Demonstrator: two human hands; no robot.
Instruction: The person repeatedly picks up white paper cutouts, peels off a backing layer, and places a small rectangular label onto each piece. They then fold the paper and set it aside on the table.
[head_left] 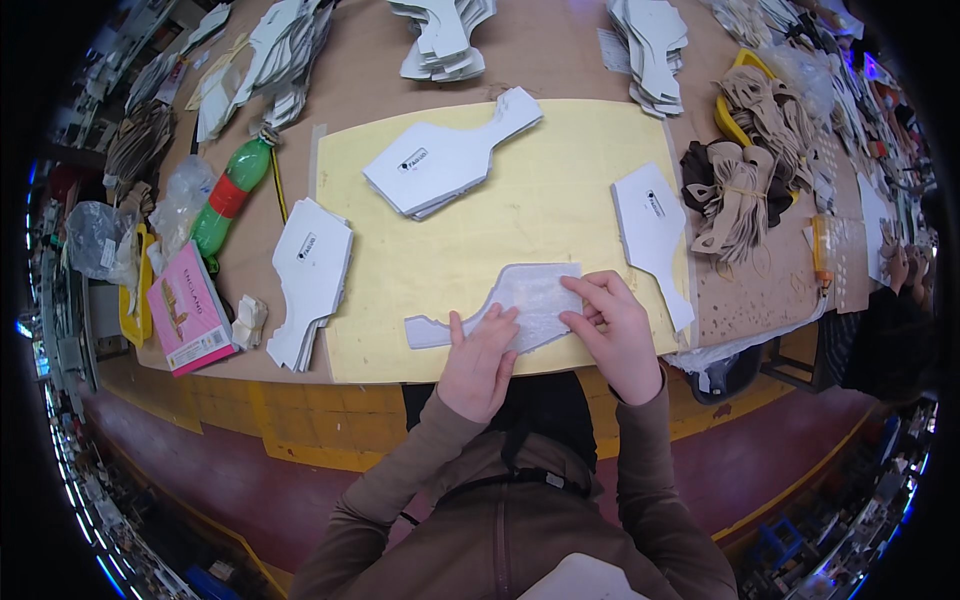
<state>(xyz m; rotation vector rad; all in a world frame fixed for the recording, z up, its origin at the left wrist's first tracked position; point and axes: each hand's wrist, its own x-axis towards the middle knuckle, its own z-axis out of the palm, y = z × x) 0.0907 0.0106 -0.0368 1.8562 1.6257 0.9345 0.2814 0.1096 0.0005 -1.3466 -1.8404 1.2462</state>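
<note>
A thin grey cut piece with a dark outline lies on the yellow work mat in front of me. It is broad at its right end and narrows to a strip at the left. My left hand rests flat on its middle with the fingers spread. At the right edge my right hand has its fingers curled, thumb and index fingertips on the piece. Farther away on the mat lies a stack of white cut pieces of a similar outline. Another white stack sits right of my right hand.
On the left are a white stack, a pink book and a green bottle. More white stacks line the far side. Beige strap bundles and a yellow tray are at right. A person's arm shows far right.
</note>
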